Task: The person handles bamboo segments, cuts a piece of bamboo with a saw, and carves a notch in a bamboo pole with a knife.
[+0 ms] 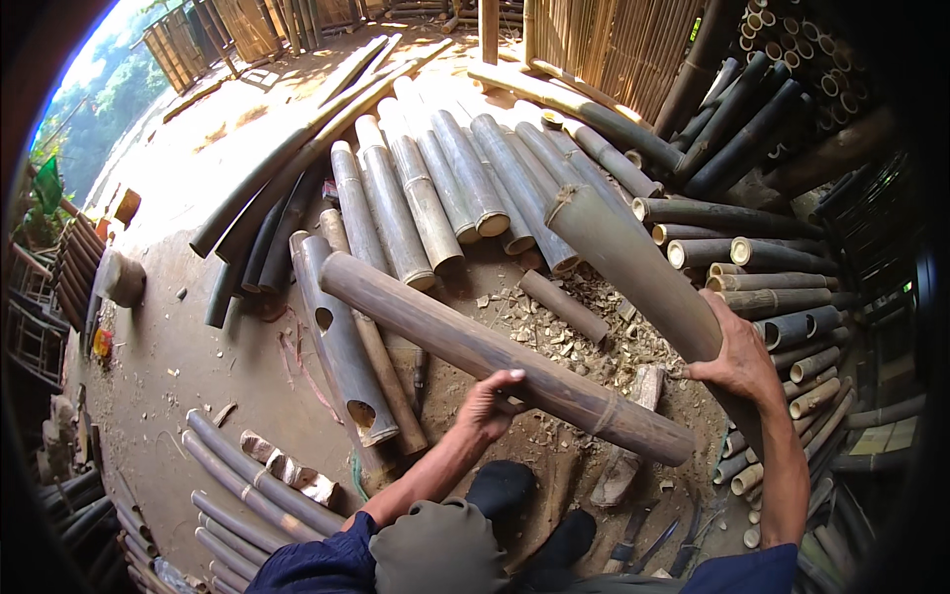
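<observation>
My left hand is wrapped round the underside of a dark bamboo tube, its thumb lying along the near side. This tube slants across the middle, its far end up to the left. On the right, my right hand grips a thicker greyish-brown bamboo tube that tilts away to the upper left. The lower end of that tube passes behind my wrist. Left of the first tube lies a bamboo tube with two cut holes. A short bamboo piece rests among wood chips.
Several bamboo tubes lie side by side ahead, with more stacked at the right. Curved bamboo lengths are at the lower left. Knives lie near my feet, beside a wooden block. A stump stands far left.
</observation>
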Available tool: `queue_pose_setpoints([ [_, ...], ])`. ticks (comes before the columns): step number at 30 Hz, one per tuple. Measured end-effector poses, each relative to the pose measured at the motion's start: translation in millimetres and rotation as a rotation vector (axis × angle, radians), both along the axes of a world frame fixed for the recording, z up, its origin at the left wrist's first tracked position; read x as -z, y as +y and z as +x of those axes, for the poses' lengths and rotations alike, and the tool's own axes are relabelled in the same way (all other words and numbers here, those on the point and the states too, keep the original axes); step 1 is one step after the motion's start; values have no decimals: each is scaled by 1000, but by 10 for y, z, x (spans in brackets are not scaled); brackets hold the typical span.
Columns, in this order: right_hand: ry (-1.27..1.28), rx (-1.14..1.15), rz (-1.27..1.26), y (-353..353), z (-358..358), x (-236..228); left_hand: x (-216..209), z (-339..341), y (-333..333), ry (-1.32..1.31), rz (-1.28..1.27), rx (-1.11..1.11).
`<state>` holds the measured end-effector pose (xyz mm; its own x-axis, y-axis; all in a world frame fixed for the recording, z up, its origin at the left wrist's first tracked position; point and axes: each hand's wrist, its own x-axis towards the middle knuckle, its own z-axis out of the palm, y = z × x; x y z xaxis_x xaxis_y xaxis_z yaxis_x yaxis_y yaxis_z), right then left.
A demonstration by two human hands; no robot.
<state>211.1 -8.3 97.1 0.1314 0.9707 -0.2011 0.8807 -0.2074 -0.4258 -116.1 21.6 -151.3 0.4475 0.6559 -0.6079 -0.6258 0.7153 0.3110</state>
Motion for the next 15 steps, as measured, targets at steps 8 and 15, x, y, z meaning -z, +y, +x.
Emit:
queue_pose_setpoints([
  [8,-53,-55,7,-549,-97,334,660,574,-639,37,-177,261],
  [15,-15,-27,-30,-737,-116,1010,418,565,-795,229,61,959],
])
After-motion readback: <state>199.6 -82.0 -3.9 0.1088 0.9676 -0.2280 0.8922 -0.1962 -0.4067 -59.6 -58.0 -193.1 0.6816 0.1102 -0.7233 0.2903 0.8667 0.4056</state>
